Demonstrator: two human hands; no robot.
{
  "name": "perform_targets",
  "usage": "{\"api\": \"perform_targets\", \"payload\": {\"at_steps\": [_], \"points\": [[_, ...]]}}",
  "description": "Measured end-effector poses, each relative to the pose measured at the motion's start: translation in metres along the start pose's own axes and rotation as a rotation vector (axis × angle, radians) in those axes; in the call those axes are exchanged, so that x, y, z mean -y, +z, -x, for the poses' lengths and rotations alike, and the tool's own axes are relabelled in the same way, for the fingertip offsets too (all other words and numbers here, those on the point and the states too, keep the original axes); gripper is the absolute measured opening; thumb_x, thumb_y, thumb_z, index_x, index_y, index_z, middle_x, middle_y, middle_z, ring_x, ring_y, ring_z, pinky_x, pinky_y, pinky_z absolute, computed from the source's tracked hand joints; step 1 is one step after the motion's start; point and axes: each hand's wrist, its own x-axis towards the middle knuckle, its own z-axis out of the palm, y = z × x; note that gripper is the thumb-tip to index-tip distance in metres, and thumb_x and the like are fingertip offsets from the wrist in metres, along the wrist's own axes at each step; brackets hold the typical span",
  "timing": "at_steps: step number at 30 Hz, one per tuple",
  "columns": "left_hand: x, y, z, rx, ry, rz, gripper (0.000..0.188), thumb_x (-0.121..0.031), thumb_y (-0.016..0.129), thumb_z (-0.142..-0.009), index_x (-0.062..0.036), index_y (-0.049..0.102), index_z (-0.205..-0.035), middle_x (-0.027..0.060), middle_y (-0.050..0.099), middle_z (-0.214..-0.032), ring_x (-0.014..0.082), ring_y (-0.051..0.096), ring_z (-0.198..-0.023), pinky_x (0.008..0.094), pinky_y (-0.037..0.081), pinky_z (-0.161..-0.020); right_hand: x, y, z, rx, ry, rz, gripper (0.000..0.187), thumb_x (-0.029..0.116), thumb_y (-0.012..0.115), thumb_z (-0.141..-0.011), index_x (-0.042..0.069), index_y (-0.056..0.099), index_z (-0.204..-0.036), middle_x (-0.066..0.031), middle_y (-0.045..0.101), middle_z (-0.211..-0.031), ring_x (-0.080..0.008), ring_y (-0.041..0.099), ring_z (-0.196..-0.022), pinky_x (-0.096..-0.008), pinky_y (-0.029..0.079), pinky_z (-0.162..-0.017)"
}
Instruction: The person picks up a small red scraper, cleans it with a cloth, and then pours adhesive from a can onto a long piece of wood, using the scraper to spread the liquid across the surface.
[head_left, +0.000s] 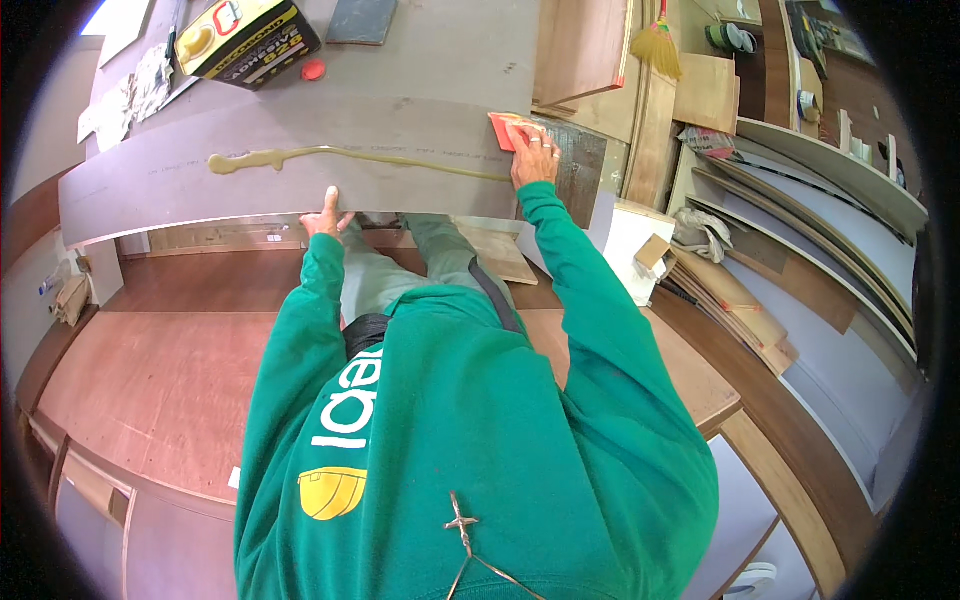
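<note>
A long grey-brown panel (420, 190) lies across in front of me, with a line of yellowish glue (270, 158) running along it. The glue is thick and blobby at the left and thins out toward the right. At the panel's right end, my right hand (535, 158) is closed on a flat red-orange spreader (503, 131), near the thin end of the glue. My left hand (328, 214) rests at the panel's near edge with its fingers apart and holds no tool. Part of it is hard to make out against the edge.
Beyond the panel stand a yellow and black adhesive can (250, 45), a red cap (313, 70) and a dark flat plate (358, 20). Crumpled foil-like material (150, 82) lies far left. At the right are a straw brush (657, 50), stacked boards (730, 300) and a white box (632, 245).
</note>
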Motion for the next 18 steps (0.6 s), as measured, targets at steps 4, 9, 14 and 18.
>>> {"api": "perform_targets", "payload": {"at_steps": [4, 9, 14, 18], "points": [[0.0, 0.002, 0.005, -0.001, 0.02, -0.008, 0.083, -0.016, 0.084, -0.076, -0.0064, 0.022, -0.129, 0.0214, 0.043, -0.129, 0.0386, 0.057, -0.108, 0.0524, 0.062, -0.079, -0.006, -0.008, 0.009, 0.049, -0.011, -0.025, 0.043, 0.012, 0.056, -0.086, 0.025, 0.062, -0.127, -0.0042, 0.058, -0.122, -0.0277, 0.052, -0.117, -0.0468, 0.037, -0.099], [0.001, 0.003, 0.003, -0.055, 0.033, -0.007, 0.084, -0.017, 0.084, -0.075, -0.0066, 0.021, -0.13, 0.0214, 0.043, -0.128, 0.0368, 0.058, -0.106, 0.052, 0.063, -0.076, -0.01, -0.009, -0.002, -0.047, -0.012, -0.004, 0.042, 0.012, 0.056, -0.086, 0.026, 0.064, -0.125, -0.0036, 0.058, -0.121, -0.0262, 0.052, -0.115, -0.0464, 0.037, -0.099], [0.0, -0.001, -0.001, -0.012, 0.02, -0.034, 0.085, -0.019, 0.085, -0.075, -0.0051, 0.021, -0.13, 0.0226, 0.044, -0.127, 0.036, 0.06, -0.102, 0.0511, 0.063, -0.074, -0.01, -0.003, -0.006, -0.044, 0.02, 0.003, 0.041, 0.012, 0.056, -0.087, 0.026, 0.064, -0.124, -0.003, 0.058, -0.12, -0.0253, 0.052, -0.116, -0.0463, 0.037, -0.098], [0.003, -0.004, -0.004, -0.01, 0.011, -0.013, 0.087, -0.019, 0.085, -0.074, -0.0017, 0.02, -0.13, 0.0238, 0.044, -0.124, 0.0364, 0.061, -0.097, 0.0502, 0.064, -0.073, -0.009, 0.0, -0.009, -0.078, 0.014, -0.017, 0.042, 0.011, 0.056, -0.086, 0.026, 0.064, -0.124, -0.0027, 0.058, -0.119, -0.0254, 0.052, -0.115, -0.0462, 0.036, -0.099]]}}
